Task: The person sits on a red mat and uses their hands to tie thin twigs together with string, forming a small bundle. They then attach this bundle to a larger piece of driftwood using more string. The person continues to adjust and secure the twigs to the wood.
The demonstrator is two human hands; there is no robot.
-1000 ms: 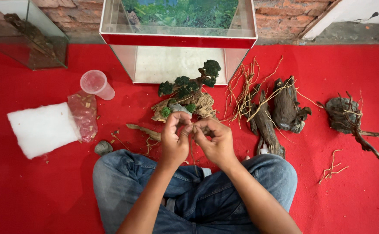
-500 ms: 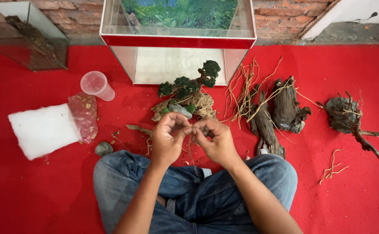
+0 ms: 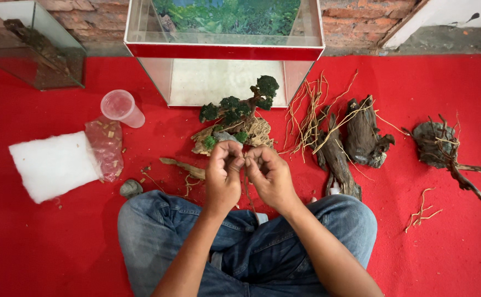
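Note:
My left hand (image 3: 223,171) and my right hand (image 3: 269,175) meet over my crossed legs, fingertips pinched together on a thin brown root strand (image 3: 246,184) that hangs down between them. Just beyond my hands stands a small driftwood tree with dark green moss tufts (image 3: 239,108) on a pale rock base (image 3: 257,132). A loose stick (image 3: 182,167) lies to the left of my left hand.
A red-rimmed glass tank (image 3: 224,52) stands ahead, and a smaller glass tank (image 3: 28,44) sits at the far left. A plastic cup (image 3: 121,107), a clear bag (image 3: 107,146), a white filter pad (image 3: 53,165) and a grey stone (image 3: 131,188) lie left. Driftwood pieces (image 3: 361,137) and a rooty stump (image 3: 441,146) lie right on the red carpet.
Both hands stay together in front of the moss tree, fingers shifting slightly on the strand. Nothing else has moved.

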